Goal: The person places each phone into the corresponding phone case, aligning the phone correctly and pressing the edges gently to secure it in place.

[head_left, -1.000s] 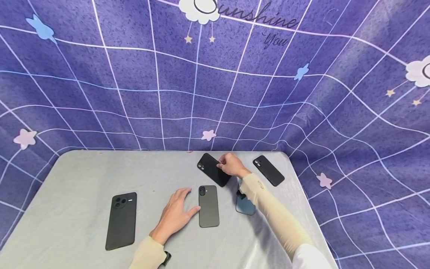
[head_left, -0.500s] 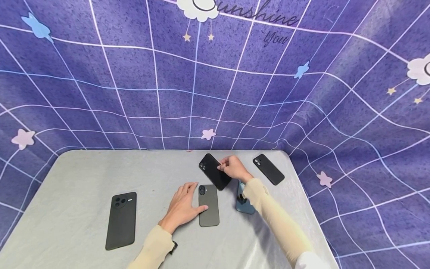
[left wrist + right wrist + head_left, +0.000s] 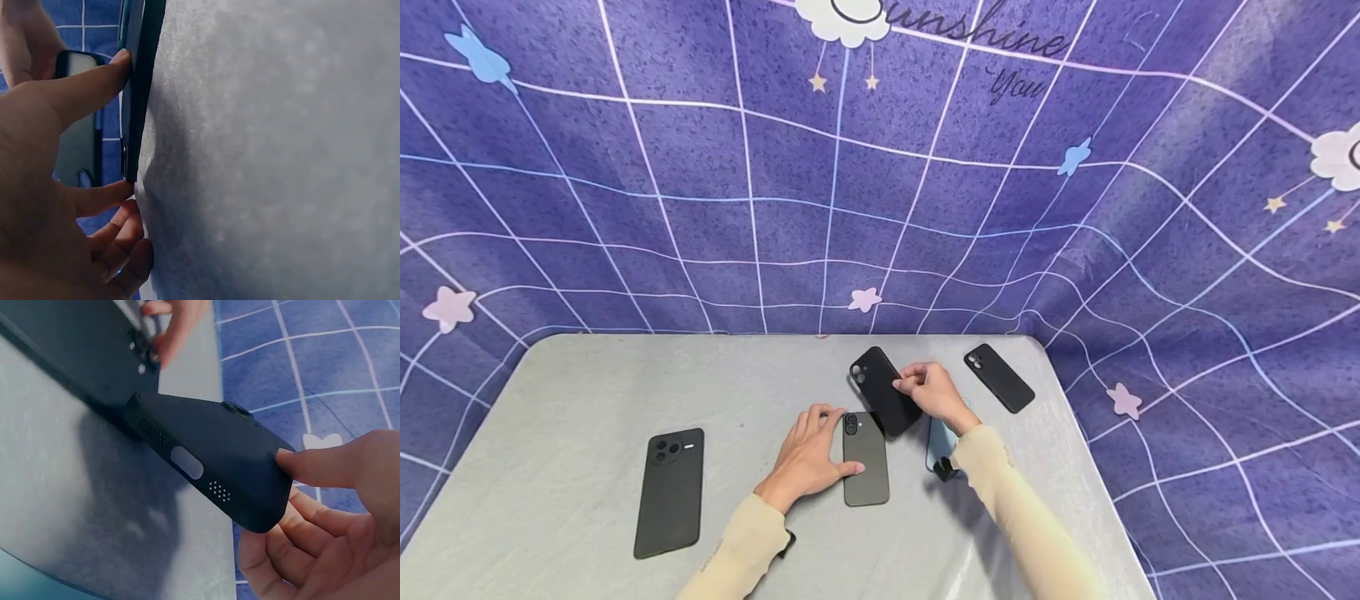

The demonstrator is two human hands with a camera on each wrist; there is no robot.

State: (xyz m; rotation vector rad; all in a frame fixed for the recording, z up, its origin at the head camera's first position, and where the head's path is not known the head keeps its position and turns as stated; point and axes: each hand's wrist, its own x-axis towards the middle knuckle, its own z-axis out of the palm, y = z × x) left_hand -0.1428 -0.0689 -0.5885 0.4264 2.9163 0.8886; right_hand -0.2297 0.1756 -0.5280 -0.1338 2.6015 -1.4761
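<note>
The right hand (image 3: pixel 934 392) pinches a black phone case (image 3: pixel 883 391) by its edge, thumb on one face and fingers curled under, and holds it tilted with its low end just above the top of the grey-green phone (image 3: pixel 866 459). In the right wrist view the case (image 3: pixel 212 459) is clear of the bench (image 3: pixel 75 506) at the held end, speaker holes and port cut-out facing the camera.

The left hand (image 3: pixel 808 454) lies flat at 9 o'clock of that phone, fingers straight, thumb pressing its long edge to steady it; the left wrist view shows the thumb (image 3: pixel 94 81) against the phone's side (image 3: pixel 134 94).

By my reading the case is picked up and brought to the phone but not yet fitted; aligning it and pressing it on is what remains.

A blue phone (image 3: pixel 938 446) lies at 3 o'clock of the grey-green one, partly under the right forearm. Another black case (image 3: pixel 999 378) sits at 2 o'clock near the bench's far corner, and a larger black phone (image 3: pixel 670 492) lies well apart at 9 o'clock.
</note>
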